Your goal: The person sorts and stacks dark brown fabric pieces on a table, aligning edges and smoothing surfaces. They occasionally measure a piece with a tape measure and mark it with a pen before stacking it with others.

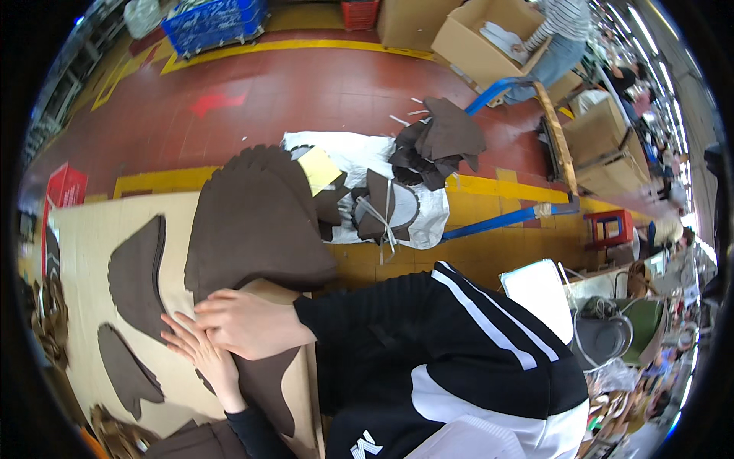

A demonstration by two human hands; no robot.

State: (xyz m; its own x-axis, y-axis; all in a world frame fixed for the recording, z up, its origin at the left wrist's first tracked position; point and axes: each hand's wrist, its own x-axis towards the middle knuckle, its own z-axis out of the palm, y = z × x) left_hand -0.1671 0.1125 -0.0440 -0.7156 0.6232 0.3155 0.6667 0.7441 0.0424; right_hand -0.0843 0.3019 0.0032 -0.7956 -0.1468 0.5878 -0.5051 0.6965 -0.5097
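Over the cardboard-covered table my hands overlap at the edge of the dark brown fabric pieces. My left hand (208, 359) reaches up from below with its fingers stretched out and spread. My right hand (248, 324) comes in from the right and partly covers it, its fingers extended and slightly bent. Beneath both hands lies a brown cut piece (264, 390) with a curved edge. A thick stack of brown pieces with scalloped edges (248, 214) rests just beyond my hands. To the left are a curved stack of pieces (136, 271) and a narrow brown piece (126, 367).
Past the table, a white sack (430, 223) on the floor bears tied brown bundles (440, 141) and a yellow paper (319, 170). A blue cart handle (497, 222) stands right of it. Farther off, a person reaches into a cardboard box (474, 46). A red stool (609, 228) stands right.
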